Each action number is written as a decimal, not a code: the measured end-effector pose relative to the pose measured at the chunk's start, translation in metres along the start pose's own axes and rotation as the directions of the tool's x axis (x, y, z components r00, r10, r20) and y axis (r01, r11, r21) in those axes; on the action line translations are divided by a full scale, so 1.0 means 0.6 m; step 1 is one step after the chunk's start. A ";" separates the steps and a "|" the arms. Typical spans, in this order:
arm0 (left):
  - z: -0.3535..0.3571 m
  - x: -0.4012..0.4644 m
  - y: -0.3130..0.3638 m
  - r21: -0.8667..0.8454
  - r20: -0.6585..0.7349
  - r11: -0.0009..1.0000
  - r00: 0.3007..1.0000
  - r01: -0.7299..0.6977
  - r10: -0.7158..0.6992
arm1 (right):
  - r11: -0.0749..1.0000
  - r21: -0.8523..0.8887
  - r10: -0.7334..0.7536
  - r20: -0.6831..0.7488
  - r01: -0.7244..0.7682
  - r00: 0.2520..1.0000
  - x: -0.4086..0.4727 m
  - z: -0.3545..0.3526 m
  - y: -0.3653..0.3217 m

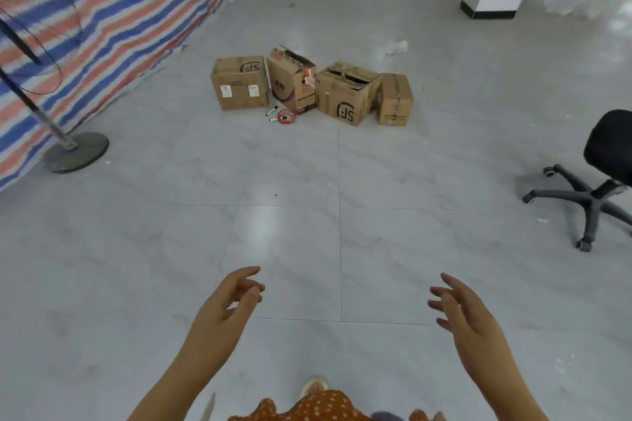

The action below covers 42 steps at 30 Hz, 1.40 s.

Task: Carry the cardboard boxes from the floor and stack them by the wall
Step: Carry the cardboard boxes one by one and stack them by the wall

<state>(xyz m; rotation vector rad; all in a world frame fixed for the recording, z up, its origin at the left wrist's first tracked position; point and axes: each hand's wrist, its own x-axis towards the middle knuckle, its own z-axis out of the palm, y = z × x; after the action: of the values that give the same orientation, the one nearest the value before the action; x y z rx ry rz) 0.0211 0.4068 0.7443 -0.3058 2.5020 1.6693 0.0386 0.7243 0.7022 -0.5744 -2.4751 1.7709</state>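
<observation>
Tiled floor (307, 232): cardboard boxes (345, 92) well beyond empty fingers (251, 272).

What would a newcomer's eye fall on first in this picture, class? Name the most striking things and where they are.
First, the cluster of four cardboard boxes on the pale tiled floor at mid-distance. Next, the empty left hand and right hand held open in the foreground. Then the striped tarp on the left, with a fan stand before it.

Brown cardboard boxes (309, 87), red-white-blue striped tarp (113, 10), pale grey marbled floor (273, 232), black chair (595, 178)
</observation>
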 end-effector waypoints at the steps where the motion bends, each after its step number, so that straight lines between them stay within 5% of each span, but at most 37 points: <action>1: -0.005 0.027 0.011 -0.003 0.002 1.000 1.000 -0.007 0.007 | 1.000 -0.002 -0.013 0.007 0.013 1.000 0.021 0.009 -0.013; 13: 0.056 0.391 0.094 0.017 0.032 0.999 0.999 0.030 -0.031 | 0.993 0.031 0.115 -0.015 -0.114 0.993 0.371 0.061 -0.066; 22: 0.202 0.695 0.239 -0.069 -0.051 0.998 0.999 -0.003 0.000 | 1.000 0.013 0.007 0.002 -0.007 1.000 0.749 -0.011 -0.160; 42: 0.502 1.397 0.490 0.027 0.186 0.999 0.982 -0.047 0.041 | 0.994 -0.003 0.112 -0.147 -0.113 0.983 1.429 -0.087 -0.253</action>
<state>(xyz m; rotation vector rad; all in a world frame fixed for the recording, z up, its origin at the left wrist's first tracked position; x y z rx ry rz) -0.8661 0.7086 0.7172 -0.0876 2.4112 1.5918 -0.7871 1.0052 0.7089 -0.8292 -2.3990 1.6853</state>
